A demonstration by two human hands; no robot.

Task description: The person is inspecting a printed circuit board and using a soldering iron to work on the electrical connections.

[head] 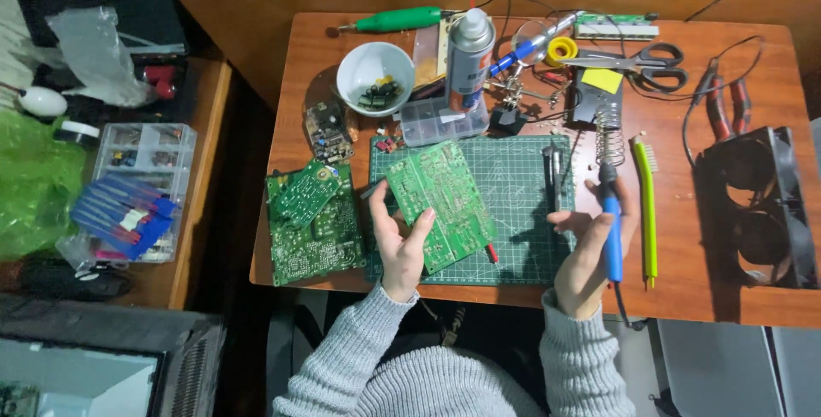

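My left hand [400, 242] grips the lower left edge of a green circuit board [445, 203], holding it tilted above the green cutting mat [513, 237]. My right hand [590, 242] holds a blue-handled soldering iron [611, 229] upright, its dark tip pointing away from me toward a coiled metal iron stand [609, 139]. The iron is a short way to the right of the board and does not touch it. Both sleeves are grey knit.
Two more green circuit boards [312, 220] lie left of the mat. Behind it are a white bowl [375, 75], a spray can [469, 53], a clear parts box [440, 122], scissors [654, 62] and pliers [727, 100]. A yellow-green brush [647, 212] and black fans [761, 207] sit right.
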